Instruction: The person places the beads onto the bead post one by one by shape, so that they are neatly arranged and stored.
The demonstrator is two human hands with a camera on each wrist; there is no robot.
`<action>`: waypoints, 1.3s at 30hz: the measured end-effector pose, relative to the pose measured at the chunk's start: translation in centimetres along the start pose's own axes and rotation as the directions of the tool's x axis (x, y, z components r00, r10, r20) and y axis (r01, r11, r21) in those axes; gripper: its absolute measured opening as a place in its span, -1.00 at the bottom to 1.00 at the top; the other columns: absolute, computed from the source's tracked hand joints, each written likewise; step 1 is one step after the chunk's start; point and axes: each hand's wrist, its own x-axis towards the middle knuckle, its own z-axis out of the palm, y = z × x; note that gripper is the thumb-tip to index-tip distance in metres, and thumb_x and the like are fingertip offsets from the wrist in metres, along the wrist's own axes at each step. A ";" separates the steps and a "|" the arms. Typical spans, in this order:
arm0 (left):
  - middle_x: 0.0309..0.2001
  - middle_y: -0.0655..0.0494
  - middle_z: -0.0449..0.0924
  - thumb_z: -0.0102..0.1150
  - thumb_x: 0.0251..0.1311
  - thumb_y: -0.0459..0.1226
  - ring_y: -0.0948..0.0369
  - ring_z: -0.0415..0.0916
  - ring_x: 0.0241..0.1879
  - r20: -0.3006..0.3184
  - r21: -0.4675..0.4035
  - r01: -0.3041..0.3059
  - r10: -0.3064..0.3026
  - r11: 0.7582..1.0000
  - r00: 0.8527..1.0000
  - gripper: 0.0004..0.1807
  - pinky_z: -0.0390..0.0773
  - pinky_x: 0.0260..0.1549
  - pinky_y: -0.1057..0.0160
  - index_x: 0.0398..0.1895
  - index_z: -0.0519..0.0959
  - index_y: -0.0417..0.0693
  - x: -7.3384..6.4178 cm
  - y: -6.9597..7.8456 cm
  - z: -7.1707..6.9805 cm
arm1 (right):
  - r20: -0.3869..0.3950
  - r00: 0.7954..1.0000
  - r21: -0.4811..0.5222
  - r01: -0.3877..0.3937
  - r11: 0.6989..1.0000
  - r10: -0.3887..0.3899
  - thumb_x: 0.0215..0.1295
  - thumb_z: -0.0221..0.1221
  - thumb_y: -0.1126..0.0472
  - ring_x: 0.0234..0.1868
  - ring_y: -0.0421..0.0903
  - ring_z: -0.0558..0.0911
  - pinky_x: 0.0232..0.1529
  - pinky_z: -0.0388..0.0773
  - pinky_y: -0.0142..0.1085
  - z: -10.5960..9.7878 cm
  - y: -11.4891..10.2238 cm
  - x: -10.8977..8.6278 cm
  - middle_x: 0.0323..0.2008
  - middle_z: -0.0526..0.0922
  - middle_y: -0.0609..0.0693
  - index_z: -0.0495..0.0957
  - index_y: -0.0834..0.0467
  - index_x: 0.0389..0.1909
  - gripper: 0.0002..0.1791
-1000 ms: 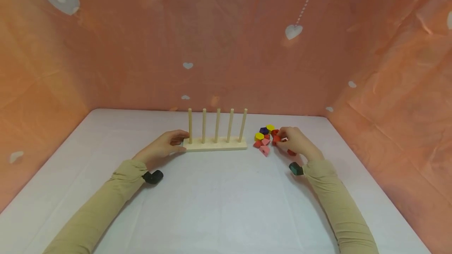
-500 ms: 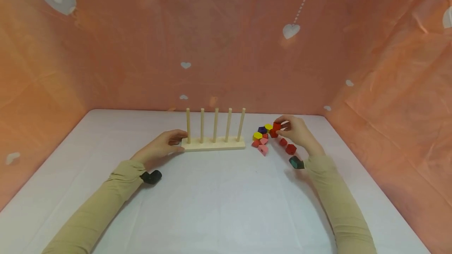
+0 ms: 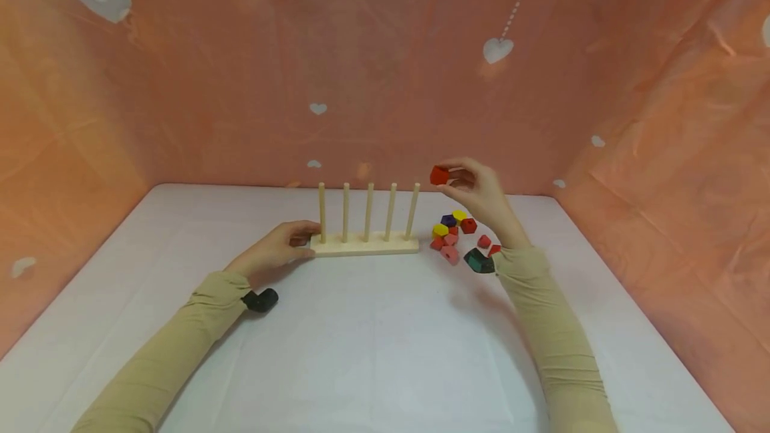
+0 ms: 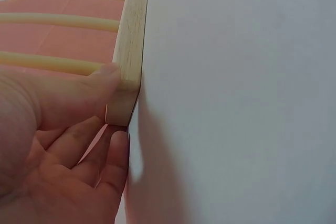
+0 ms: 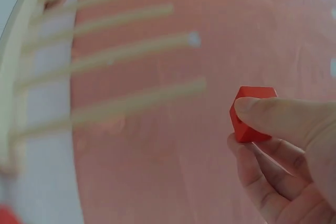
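A pale wooden peg stand [image 3: 365, 246] with several upright rods stands on the table, its rods bare. My left hand [image 3: 272, 249] holds the stand's left end; in the left wrist view the thumb lies against the end of the base [image 4: 132, 40] and the fingers curl behind it. Raised beside the top of the rightmost rod, my right hand [image 3: 479, 194] pinches a red faceted block [image 3: 439, 175] between thumb and fingers. The right wrist view shows this block [image 5: 258, 92] apart from the rods, the thumb across its face.
Right of the stand lies a loose group of blocks: yellow ones [image 3: 440, 230], a dark blue one [image 3: 448, 220], pink ones [image 3: 450, 254] and red ones [image 3: 468, 226]. An orange cloth [image 3: 252, 85] with white hearts rises behind the white table [image 3: 361, 339].
My right hand has picked the red block out of the group, lifted it and carried it left toward the rightmost rod. The left hand stays at the stand's end.
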 end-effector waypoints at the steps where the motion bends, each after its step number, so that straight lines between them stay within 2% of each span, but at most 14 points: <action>1: 0.19 -0.35 0.37 0.19 0.18 -0.48 -0.21 0.36 0.15 0.002 0.004 0.006 -0.006 1.000 1.000 -0.45 0.30 0.15 -0.09 0.24 0.31 -0.47 0.0 0.0 0.0 | 0.001 1.000 0.037 0.008 0.999 -0.008 0.13 0.32 0.37 -0.12 0.05 0.60 -0.09 0.54 -0.36 0.4 -0.5 0.3 -0.04 0.58 0.15 0.53 0.22 0.09 -0.54; 5: 0.21 -0.36 0.35 0.17 0.18 -0.49 -0.21 0.36 0.14 0.010 0.015 0.014 -0.014 1.000 1.000 -0.44 0.31 0.14 -0.09 0.25 0.29 -0.48 0.2 0.0 0.0 | 0.016 0.999 0.116 0.046 0.992 -0.048 0.11 0.32 0.40 -0.15 0.01 0.61 -0.08 0.54 -0.35 2.0 -2.1 1.3 -0.07 0.59 0.15 0.54 0.26 0.06 -0.56; 12: 0.23 -0.33 0.34 0.16 0.20 -0.48 -0.21 0.36 0.14 0.027 0.028 0.042 -0.043 0.999 0.999 -0.42 0.31 0.14 -0.09 0.29 0.27 -0.44 0.2 0.1 -0.3 | 0.059 0.992 0.205 0.093 0.974 -0.107 0.13 0.25 0.52 -0.12 0.16 0.57 -0.04 0.53 -0.27 4.4 -6.7 2.2 -0.06 0.56 0.25 0.49 0.42 0.04 -0.59; 15: 0.24 -0.34 0.32 0.15 0.21 -0.48 -0.22 0.35 0.15 0.034 0.027 0.044 -0.045 0.999 0.998 -0.41 0.30 0.15 -0.10 0.30 0.25 -0.44 0.2 0.0 -0.4 | 0.076 0.989 0.228 0.107 0.968 -0.127 0.14 0.25 0.52 -0.11 0.16 0.57 -0.03 0.52 -0.25 5.6 -6.7 2.9 -0.06 0.56 0.25 0.49 0.42 0.04 -0.59; 20: 0.24 -0.30 0.33 0.14 0.22 -0.47 -0.19 0.35 0.15 0.039 0.029 0.050 -0.051 0.998 0.998 -0.43 0.28 0.16 -0.09 0.30 0.27 -0.39 0.3 -0.2 -0.5 | 0.095 0.983 0.285 0.122 0.951 -0.155 0.12 0.28 0.48 -0.12 0.15 0.59 -0.06 0.54 -0.22 8.1 -5.7 4.3 -0.06 0.58 0.17 0.52 0.33 0.04 -0.58; 25: 0.23 -0.24 0.36 0.18 0.22 -0.42 -0.15 0.34 0.17 0.037 0.026 0.075 -0.076 0.997 0.996 -0.44 0.27 0.17 -0.10 0.30 0.32 -0.30 0.4 0.3 -0.8 | 0.112 0.970 0.255 0.180 0.950 -0.214 0.10 0.31 0.46 -0.13 -0.02 0.60 -0.07 0.54 -0.25 10.1 -6.1 5.1 -0.05 0.57 0.10 0.54 0.29 0.03 -0.58; 31: 0.19 -0.25 0.41 0.23 0.19 -0.40 -0.16 0.35 0.15 0.009 0.046 0.037 -0.037 0.998 0.999 -0.44 0.27 0.16 -0.12 0.26 0.35 -0.33 0.5 0.8 -1.1 | 0.120 0.951 0.211 0.256 0.943 -0.285 0.09 0.32 0.44 -0.12 -0.11 0.60 -0.07 0.54 -0.31 12.6 -6.6 5.8 -0.05 0.58 0.09 0.55 0.29 0.01 -0.59; 39: 0.20 -0.27 0.39 0.25 0.18 -0.39 -0.20 0.31 0.20 0.031 0.013 0.054 -0.054 0.998 0.998 -0.43 0.24 0.18 -0.13 0.25 0.35 -0.37 0.2 0.1 -1.3 | 0.113 0.939 0.053 0.321 0.946 -0.325 0.07 0.34 0.44 -0.15 -0.14 0.62 -0.10 0.55 -0.32 15.4 -6.4 5.6 -0.07 0.59 0.09 0.57 0.26 0.00 -0.59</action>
